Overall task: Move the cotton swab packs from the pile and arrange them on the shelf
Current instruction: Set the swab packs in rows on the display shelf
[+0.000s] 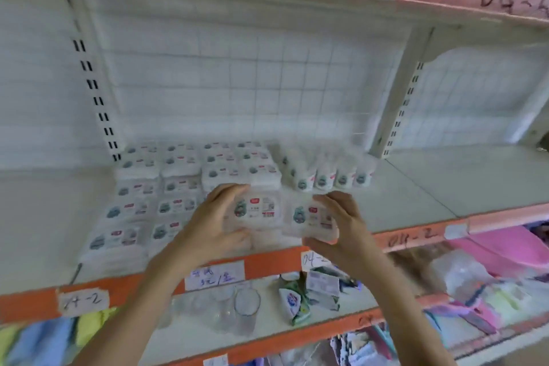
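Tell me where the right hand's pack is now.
Head view, centre-right: the right hand holds the pack over the shelf's front edge, beside the left hand's pack.

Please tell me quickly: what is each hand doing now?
Left hand: grips a cotton swab pack.
Right hand: grips another pack.

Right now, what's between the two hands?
Head view: two cotton swab packs side by side, the left-hand pack gripped by the left hand, the right-hand pack by the right hand.
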`<state>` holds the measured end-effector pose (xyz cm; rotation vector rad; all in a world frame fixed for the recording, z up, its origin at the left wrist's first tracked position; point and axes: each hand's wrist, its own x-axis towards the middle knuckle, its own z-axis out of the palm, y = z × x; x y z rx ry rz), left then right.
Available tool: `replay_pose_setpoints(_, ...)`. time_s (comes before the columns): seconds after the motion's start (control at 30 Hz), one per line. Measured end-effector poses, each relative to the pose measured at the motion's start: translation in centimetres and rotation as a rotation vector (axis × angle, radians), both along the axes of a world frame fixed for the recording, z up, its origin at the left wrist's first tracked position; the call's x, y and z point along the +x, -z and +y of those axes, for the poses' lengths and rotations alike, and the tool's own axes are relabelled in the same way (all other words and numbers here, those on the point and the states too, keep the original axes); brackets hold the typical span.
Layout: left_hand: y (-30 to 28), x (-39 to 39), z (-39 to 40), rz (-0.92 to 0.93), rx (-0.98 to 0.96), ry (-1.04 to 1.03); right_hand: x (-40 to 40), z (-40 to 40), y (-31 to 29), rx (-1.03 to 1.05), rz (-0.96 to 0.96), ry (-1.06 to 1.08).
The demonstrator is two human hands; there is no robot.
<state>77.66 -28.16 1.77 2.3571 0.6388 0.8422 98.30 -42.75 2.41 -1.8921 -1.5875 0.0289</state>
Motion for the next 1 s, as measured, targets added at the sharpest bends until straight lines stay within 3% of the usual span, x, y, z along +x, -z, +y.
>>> replay_pose_setpoints(0.17,-1.4,-5.6,3.7,0.010,-0.148,-0.243,-2.0,8.5,-1.0,-0.071,-0.091,-0.339)
replay_pose_setpoints(0.3,-2.5,-9.6,6.5,0.023,-0.233,-0.384,-5.2,14.1,-1.6,-0.085,-0.148,-0.468)
replay_pose_setpoints(0.5,-2.3,-13.9,10.6,0.069,-0.321,-0.460,-8.8,20.1,-1.9,-0.174,-0.325,-0.396)
replay_pose_setpoints(0.8,-0.7,-15.7,13.9,0.022,-0.422,-0.459,-11.5,23.3,-1.2,-0.214,-0.434,-0.315)
replay_pose_setpoints(1.0,0.1,-15.3,14.5,-0.006,-0.390,-0.419,-11.1,24.0,-0.2,-0.255,-0.446,-0.297)
